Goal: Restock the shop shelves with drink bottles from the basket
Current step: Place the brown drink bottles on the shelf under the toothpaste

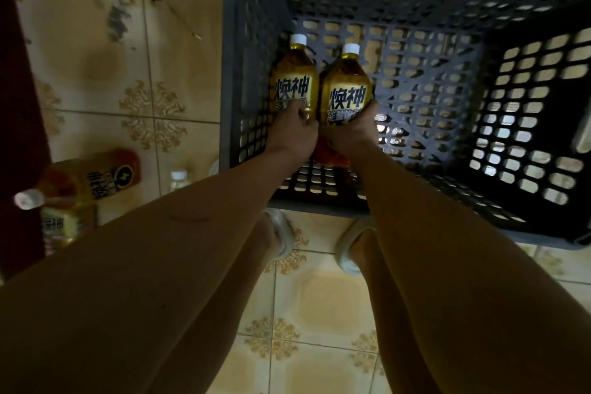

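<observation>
Head view looks straight down into the grey perforated basket (415, 3), which fills the upper right of the frame and, as far as can be seen, holds only 2 yellow drink bottles and something red and orange (329, 153) lying under the wrists (too hidden to name). So the unloading looks nearly finished, though no shelf face shows here, so how full the shelves are cannot be told. The left bottle (292, 73) lies against the basket's left wall, touching the right bottle (347, 86) beside it, white caps pointing to the top of the frame. The left hand (292, 131) curls round the base of the left bottle; the right hand (351, 134) wraps the base of the right one. Both bottles are yet to be lifted out and shelved. At the lower left of the frame, more bottles of the same brand (73, 189) and a clear bottle (179, 179) sit close by, and the basket's tall near wall must be cleared on the way up. Below centre, 2 pale shoes (348, 249) stand on the patterned tile floor (112, 57).
</observation>
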The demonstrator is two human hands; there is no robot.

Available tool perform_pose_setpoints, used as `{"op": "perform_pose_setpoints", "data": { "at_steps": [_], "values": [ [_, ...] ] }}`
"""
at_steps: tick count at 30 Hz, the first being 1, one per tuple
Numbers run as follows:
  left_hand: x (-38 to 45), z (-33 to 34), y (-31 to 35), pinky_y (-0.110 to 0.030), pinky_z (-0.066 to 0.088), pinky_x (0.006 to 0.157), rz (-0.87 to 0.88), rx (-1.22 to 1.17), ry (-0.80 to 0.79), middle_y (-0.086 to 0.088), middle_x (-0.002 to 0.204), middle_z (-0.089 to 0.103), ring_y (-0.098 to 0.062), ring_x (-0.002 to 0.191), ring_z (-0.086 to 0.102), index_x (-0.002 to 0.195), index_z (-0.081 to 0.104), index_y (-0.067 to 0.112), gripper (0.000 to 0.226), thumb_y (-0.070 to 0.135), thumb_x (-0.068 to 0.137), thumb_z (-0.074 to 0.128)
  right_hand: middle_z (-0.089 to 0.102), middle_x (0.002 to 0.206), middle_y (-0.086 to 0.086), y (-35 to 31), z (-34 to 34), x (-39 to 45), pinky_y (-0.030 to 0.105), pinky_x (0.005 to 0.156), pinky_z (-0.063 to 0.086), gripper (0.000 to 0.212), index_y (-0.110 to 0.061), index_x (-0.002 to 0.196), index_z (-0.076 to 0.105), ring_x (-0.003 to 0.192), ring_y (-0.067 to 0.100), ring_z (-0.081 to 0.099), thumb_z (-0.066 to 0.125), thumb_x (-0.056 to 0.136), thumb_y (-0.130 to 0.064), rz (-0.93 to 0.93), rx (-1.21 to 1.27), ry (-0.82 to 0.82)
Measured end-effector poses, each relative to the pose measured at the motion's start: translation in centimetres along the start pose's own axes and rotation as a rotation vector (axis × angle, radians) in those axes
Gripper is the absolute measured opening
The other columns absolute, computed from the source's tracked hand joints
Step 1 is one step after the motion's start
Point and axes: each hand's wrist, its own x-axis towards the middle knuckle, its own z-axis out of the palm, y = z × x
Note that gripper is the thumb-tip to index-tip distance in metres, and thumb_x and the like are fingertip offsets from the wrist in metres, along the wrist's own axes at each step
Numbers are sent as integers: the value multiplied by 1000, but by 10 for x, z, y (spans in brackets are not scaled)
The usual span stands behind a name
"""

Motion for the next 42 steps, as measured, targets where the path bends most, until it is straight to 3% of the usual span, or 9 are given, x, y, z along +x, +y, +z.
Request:
{"op": "perform_pose_setpoints", "data": {
  "at_steps": [4,8,11,15,23,30,37,39,42],
  "values": [
    [-9,1,5,-30,44,75,-49,-51,-22,-14,112,58,-31,100,59,130,50,12,31,16,99,50,52,116,2,-6,-14,-6,30,78,52,87,-17,133,30,109,21,55,87,68,-15,34,132,-43],
    [-33,-7,25,-45,54,93,-166,-212,-95,-5,111,55,-28,109,58,132,45,20,33,25,100,51,47,94,-10,-17,-48,-32,26,80,44,82,-13,131,32,102,17,53,86,70,-12,13,146,-38],
    [-70,-19,53,-52,55,91,-264,-360,-183,1,112,57,-21,101,59,134,39,24,40,40,100,53,53,104,-5,-32,-80,-67,28,81,46,85,-13,131,34,104,18,55,88,66,-16,-19,99,-42],
    [-135,-38,101,-52,55,86,-363,-475,-337,-2,144,52,-29,121,57,147,36,32,73,66,87,59,59,110,1,-57,-121,-140,35,75,56,81,-16,128,34,103,22,62,87,67,-22,-68,49,-66],
    [-336,-140,204,-55,56,85,-405,-561,-531,-5,133,60,-29,120,58,136,54,24,82,78,75,62,60,118,4,-125,-240,-362,34,82,48,79,-16,129,34,104,23,61,86,70,-22,-241,119,-106],
    [-478,-201,259,-46,56,74,-253,-555,-490,-5,119,62,-24,106,61,117,57,32,52,70,82,60,56,121,4,-167,-310,-506,45,98,51,94,-16,134,28,113,21,60,89,64,-13,-462,160,-96],
    [-523,-217,270,-64,52,84,-67,-682,-342,-1,135,59,-31,117,61,138,47,39,116,79,36,83,57,126,2,-195,-344,-555,45,101,51,113,-21,146,20,116,19,60,89,58,-35,-656,95,-197],
    [-534,-228,271,-61,55,82,13,-676,-349,-1,133,62,-29,116,63,138,46,40,106,79,46,81,57,124,-5,-203,-359,-564,41,102,50,102,-22,151,18,110,12,59,86,75,-25,-629,136,-303],
    [-537,-248,265,-61,56,82,121,-653,-365,-4,135,61,-29,117,63,142,40,39,89,72,67,75,48,143,2,-215,-372,-579,43,100,51,92,-33,154,15,111,16,58,72,85,-50,-564,198,-436]
  ]
}}
